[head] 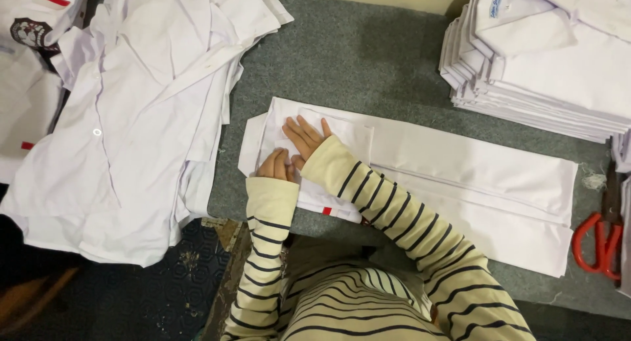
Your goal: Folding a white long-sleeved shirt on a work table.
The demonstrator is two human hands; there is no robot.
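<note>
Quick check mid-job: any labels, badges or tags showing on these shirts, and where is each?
Neck label: small white rectangle with blue print, on the top shirt of the folded stack, upper right.
Round badge: dark with red, on a loose shirt, upper left.
Red tab: tiny, on the shirt under the hands.

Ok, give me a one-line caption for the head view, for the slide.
Both hands, left hand and right hand, press flat on a folded white shirt on a grey table, beside a stack of folded shirts.
</note>
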